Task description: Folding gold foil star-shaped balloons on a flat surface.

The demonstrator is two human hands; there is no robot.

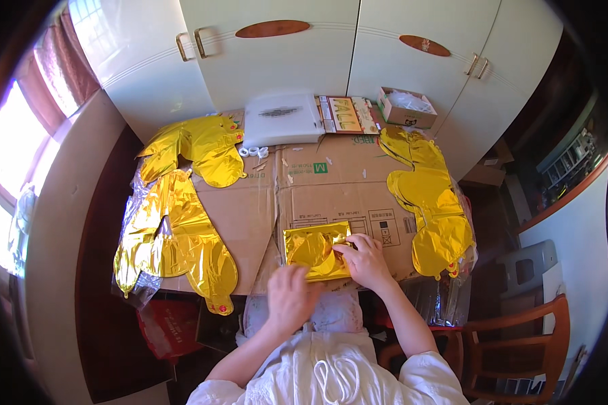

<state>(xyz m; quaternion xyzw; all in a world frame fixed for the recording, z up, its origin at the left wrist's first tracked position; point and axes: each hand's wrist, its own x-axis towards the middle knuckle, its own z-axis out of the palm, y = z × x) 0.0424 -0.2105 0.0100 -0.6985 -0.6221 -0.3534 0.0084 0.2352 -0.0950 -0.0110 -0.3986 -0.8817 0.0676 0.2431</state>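
A gold foil balloon (315,251), flat and folded into a rough rectangle, lies on the cardboard at the near edge in front of me. My right hand (367,262) is closed on its right side, thumb and fingers bent at the foil. Over its lower left corner is my left hand (292,297), smeared by motion, so its fingers and any hold on the foil cannot be made out. More flat gold foil balloons lie on the left: one far (203,150), another nearer (172,236). On the right, further gold foil balloons (439,223) are laid in a column.
Cardboard sheets (331,182) cover the table. Along its back are a stack of clear plastic bags (282,118), a printed card packet (348,115) and a small box (407,108) holding clear plastic. White rolls (253,152) sit nearby. A wooden chair (520,344) stands at right.
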